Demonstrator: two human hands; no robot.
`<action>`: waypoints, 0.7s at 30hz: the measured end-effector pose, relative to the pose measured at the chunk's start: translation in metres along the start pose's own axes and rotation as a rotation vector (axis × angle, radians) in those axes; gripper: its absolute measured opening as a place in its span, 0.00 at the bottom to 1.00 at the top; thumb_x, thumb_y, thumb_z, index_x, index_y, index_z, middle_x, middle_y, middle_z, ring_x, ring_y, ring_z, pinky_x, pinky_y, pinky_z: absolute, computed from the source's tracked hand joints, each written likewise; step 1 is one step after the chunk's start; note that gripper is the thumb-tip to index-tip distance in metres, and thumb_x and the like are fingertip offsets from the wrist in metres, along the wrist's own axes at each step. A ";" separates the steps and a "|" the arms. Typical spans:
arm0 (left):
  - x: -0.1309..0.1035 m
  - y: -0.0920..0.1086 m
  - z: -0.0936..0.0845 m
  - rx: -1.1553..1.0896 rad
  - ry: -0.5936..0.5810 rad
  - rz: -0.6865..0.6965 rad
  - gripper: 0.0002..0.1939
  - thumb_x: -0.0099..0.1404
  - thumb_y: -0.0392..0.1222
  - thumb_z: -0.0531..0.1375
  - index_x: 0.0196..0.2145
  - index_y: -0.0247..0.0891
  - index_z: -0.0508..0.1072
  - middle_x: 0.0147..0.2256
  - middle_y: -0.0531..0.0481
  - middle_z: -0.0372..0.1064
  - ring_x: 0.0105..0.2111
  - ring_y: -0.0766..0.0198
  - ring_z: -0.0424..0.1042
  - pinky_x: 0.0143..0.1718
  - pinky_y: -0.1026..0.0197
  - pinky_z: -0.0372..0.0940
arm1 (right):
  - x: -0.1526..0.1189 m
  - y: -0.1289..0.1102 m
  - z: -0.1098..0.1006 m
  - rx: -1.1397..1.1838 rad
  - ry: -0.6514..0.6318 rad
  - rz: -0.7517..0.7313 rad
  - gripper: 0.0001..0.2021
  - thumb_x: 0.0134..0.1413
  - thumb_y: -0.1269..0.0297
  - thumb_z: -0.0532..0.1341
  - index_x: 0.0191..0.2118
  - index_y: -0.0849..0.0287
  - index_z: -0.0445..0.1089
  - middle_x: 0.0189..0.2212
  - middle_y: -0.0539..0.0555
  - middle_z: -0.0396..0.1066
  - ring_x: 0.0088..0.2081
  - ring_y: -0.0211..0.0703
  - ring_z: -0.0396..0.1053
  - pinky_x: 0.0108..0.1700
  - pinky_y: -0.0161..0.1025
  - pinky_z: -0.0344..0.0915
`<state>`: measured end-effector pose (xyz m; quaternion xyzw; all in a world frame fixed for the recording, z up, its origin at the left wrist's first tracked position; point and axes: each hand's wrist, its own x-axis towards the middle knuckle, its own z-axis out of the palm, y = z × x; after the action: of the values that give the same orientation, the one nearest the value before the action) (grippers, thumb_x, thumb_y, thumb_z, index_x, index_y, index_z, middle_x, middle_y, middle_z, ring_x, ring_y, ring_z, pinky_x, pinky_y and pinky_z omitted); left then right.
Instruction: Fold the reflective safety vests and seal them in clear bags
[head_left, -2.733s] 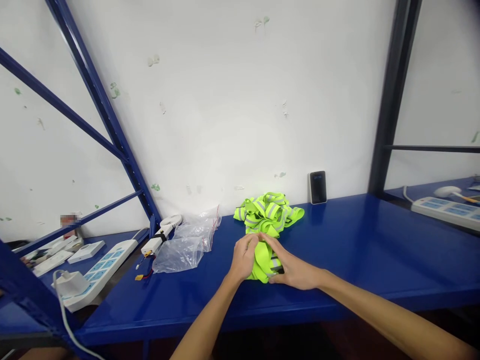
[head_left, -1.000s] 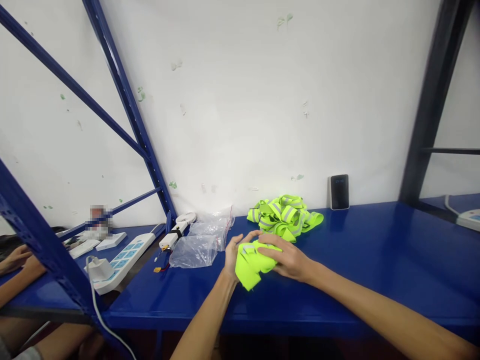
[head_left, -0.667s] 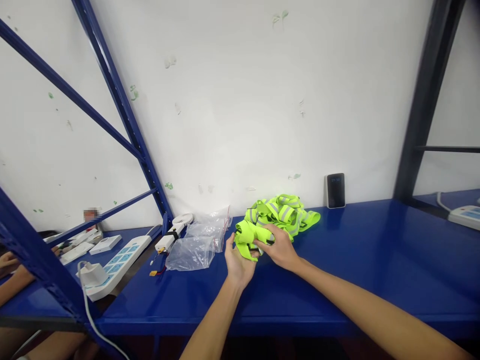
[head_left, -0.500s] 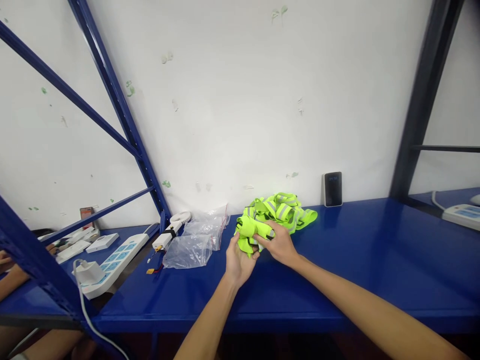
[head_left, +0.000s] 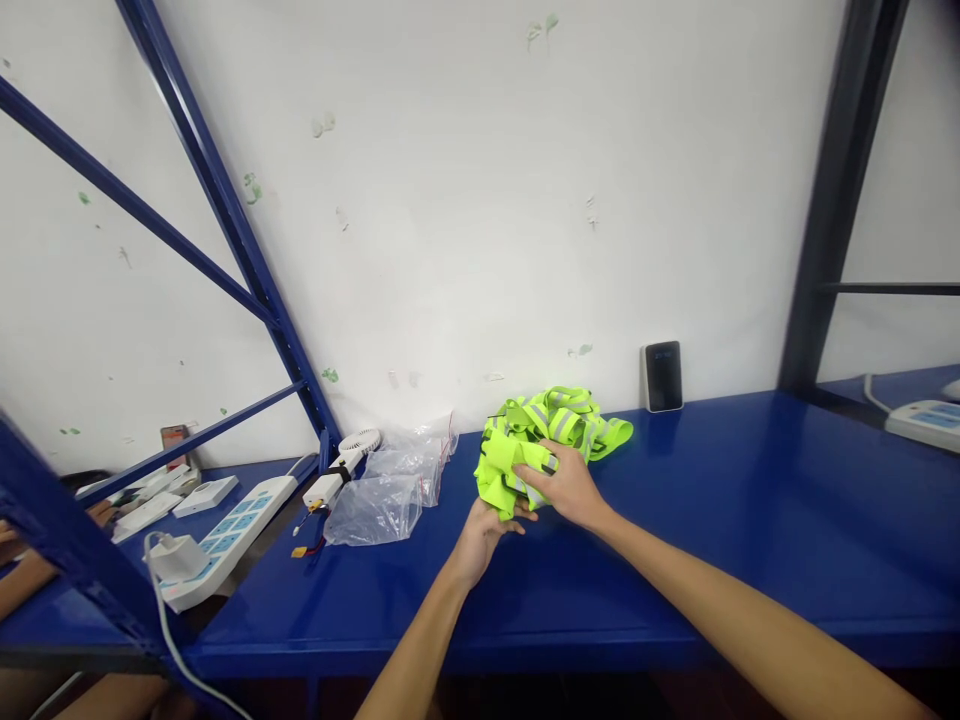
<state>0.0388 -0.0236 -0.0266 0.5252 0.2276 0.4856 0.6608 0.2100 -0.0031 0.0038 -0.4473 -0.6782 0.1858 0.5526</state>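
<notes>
A bunched neon-yellow reflective safety vest (head_left: 504, 462) with silver stripes is between my hands, partly folded into a small bundle. My right hand (head_left: 566, 485) grips the bundle from the right, thumb on top of it. My left hand (head_left: 480, 540) holds it from below, with some fingertips showing beneath the fabric and its thumb hidden. Behind them, more neon-yellow striped fabric (head_left: 574, 415) lies heaped on the blue table (head_left: 675, 560). I cannot tell whether this heap and the bundle are one piece.
Clear plastic bags (head_left: 379, 508), a small white fan (head_left: 360, 442) and a wired white device (head_left: 324, 488) lie to the left. A dark-screened device (head_left: 663, 376) stands by the wall. Beyond the blue frame (head_left: 259, 270) are a power strip (head_left: 232, 540) and another person's arm (head_left: 30, 580).
My left hand has slid lower under the bundle, its thumb no longer visible on the fabric. The bundle has loosened and spread a little. My right hand keeps its grip.
</notes>
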 end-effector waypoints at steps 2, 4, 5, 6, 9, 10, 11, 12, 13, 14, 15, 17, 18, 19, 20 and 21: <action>-0.001 0.001 -0.003 0.108 -0.008 -0.035 0.26 0.44 0.30 0.55 0.45 0.35 0.71 0.40 0.43 0.71 0.43 0.51 0.72 0.40 0.55 0.65 | 0.001 0.002 -0.004 -0.044 0.012 0.001 0.13 0.48 0.55 0.64 0.28 0.61 0.69 0.24 0.50 0.71 0.27 0.41 0.66 0.29 0.35 0.60; -0.003 0.003 -0.004 0.226 -0.037 -0.042 0.27 0.49 0.30 0.57 0.49 0.37 0.69 0.45 0.42 0.71 0.48 0.51 0.70 0.43 0.54 0.65 | 0.004 0.005 -0.008 -0.065 0.028 0.006 0.13 0.48 0.55 0.64 0.29 0.61 0.71 0.24 0.51 0.72 0.27 0.43 0.67 0.30 0.36 0.60; -0.004 0.003 -0.004 0.289 -0.049 -0.027 0.26 0.52 0.31 0.58 0.51 0.37 0.69 0.47 0.42 0.70 0.49 0.52 0.69 0.45 0.54 0.65 | 0.005 0.007 -0.009 -0.057 0.028 0.011 0.13 0.48 0.54 0.64 0.30 0.62 0.71 0.25 0.52 0.72 0.28 0.43 0.68 0.31 0.37 0.61; -0.005 0.004 -0.004 0.345 -0.052 -0.001 0.24 0.56 0.34 0.58 0.52 0.37 0.68 0.48 0.42 0.71 0.50 0.52 0.69 0.46 0.54 0.65 | 0.006 0.008 -0.010 -0.040 0.021 0.018 0.14 0.48 0.54 0.64 0.31 0.62 0.72 0.26 0.53 0.73 0.29 0.44 0.68 0.32 0.37 0.62; -0.005 0.006 -0.003 0.473 0.042 0.098 0.19 0.60 0.41 0.61 0.49 0.35 0.71 0.44 0.43 0.73 0.46 0.54 0.71 0.47 0.56 0.64 | 0.009 0.010 -0.012 0.028 -0.019 0.048 0.14 0.47 0.55 0.64 0.31 0.63 0.74 0.29 0.55 0.75 0.31 0.47 0.70 0.34 0.39 0.64; -0.004 0.006 -0.004 0.507 0.100 0.121 0.17 0.59 0.43 0.63 0.45 0.34 0.73 0.41 0.43 0.74 0.44 0.55 0.72 0.46 0.57 0.64 | 0.009 0.010 -0.011 0.053 -0.042 0.059 0.14 0.46 0.56 0.65 0.30 0.63 0.74 0.29 0.55 0.76 0.32 0.48 0.70 0.35 0.39 0.64; -0.003 0.007 -0.005 0.540 0.164 0.137 0.15 0.57 0.44 0.65 0.41 0.33 0.74 0.38 0.43 0.75 0.41 0.55 0.73 0.43 0.58 0.64 | 0.009 0.010 -0.011 0.086 -0.076 0.071 0.14 0.46 0.56 0.65 0.31 0.63 0.74 0.29 0.55 0.76 0.32 0.48 0.71 0.34 0.39 0.64; -0.002 0.007 -0.007 0.571 0.242 0.157 0.14 0.55 0.45 0.66 0.35 0.33 0.74 0.34 0.45 0.75 0.38 0.57 0.73 0.40 0.60 0.65 | 0.009 0.010 -0.010 0.127 -0.118 0.086 0.14 0.46 0.56 0.65 0.31 0.64 0.74 0.29 0.55 0.76 0.32 0.48 0.71 0.34 0.39 0.65; 0.000 0.008 -0.009 0.594 0.329 0.185 0.13 0.53 0.45 0.68 0.31 0.33 0.73 0.30 0.47 0.73 0.34 0.59 0.72 0.36 0.62 0.64 | 0.008 0.009 -0.009 0.174 -0.167 0.103 0.14 0.46 0.55 0.65 0.32 0.63 0.75 0.29 0.54 0.76 0.32 0.48 0.71 0.34 0.39 0.65; 0.001 0.008 -0.010 0.596 0.410 0.222 0.14 0.51 0.44 0.69 0.29 0.34 0.71 0.27 0.49 0.71 0.31 0.61 0.71 0.34 0.63 0.63 | 0.008 0.009 -0.009 0.224 -0.217 0.123 0.15 0.46 0.55 0.65 0.33 0.63 0.75 0.29 0.53 0.76 0.32 0.48 0.71 0.34 0.39 0.65; 0.001 0.010 -0.011 0.571 0.472 0.262 0.16 0.49 0.43 0.71 0.31 0.35 0.70 0.26 0.52 0.69 0.30 0.63 0.70 0.33 0.64 0.63 | 0.007 0.008 -0.008 0.271 -0.262 0.143 0.15 0.46 0.55 0.65 0.34 0.63 0.75 0.29 0.53 0.76 0.32 0.47 0.71 0.34 0.39 0.66; 0.001 0.013 -0.009 0.458 0.465 0.297 0.26 0.44 0.39 0.73 0.40 0.38 0.68 0.31 0.52 0.70 0.33 0.63 0.70 0.36 0.64 0.64 | 0.005 0.008 -0.008 0.340 -0.338 0.184 0.15 0.45 0.55 0.66 0.34 0.63 0.76 0.29 0.53 0.76 0.32 0.47 0.71 0.34 0.39 0.67; -0.001 0.015 -0.007 0.394 0.398 0.285 0.33 0.43 0.38 0.73 0.46 0.40 0.66 0.37 0.50 0.71 0.37 0.61 0.71 0.39 0.62 0.65 | 0.004 0.008 -0.008 0.362 -0.380 0.203 0.15 0.44 0.55 0.66 0.34 0.63 0.76 0.30 0.53 0.76 0.32 0.47 0.72 0.34 0.39 0.67; -0.002 0.017 -0.005 0.345 0.315 0.259 0.38 0.43 0.37 0.73 0.51 0.40 0.64 0.42 0.47 0.71 0.41 0.59 0.71 0.42 0.61 0.65 | 0.003 0.008 -0.009 0.377 -0.421 0.223 0.15 0.44 0.56 0.66 0.33 0.63 0.76 0.30 0.53 0.76 0.33 0.47 0.72 0.35 0.39 0.67; -0.004 0.019 -0.002 0.321 0.238 0.231 0.40 0.44 0.37 0.73 0.53 0.40 0.62 0.46 0.44 0.70 0.45 0.57 0.71 0.45 0.59 0.64 | 0.002 0.008 -0.009 0.386 -0.458 0.245 0.14 0.43 0.56 0.67 0.33 0.62 0.76 0.30 0.53 0.77 0.33 0.47 0.72 0.34 0.39 0.68; -0.005 0.021 0.000 0.320 0.182 0.209 0.39 0.46 0.37 0.72 0.54 0.39 0.62 0.47 0.43 0.69 0.46 0.55 0.70 0.47 0.58 0.64 | 0.000 0.009 -0.009 0.389 -0.487 0.267 0.14 0.44 0.56 0.67 0.32 0.62 0.76 0.31 0.53 0.77 0.33 0.47 0.72 0.34 0.38 0.68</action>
<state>0.0283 -0.0287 -0.0087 0.5982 0.3049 0.5544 0.4918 0.2218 -0.0004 0.0005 -0.3609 -0.6776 0.4837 0.4203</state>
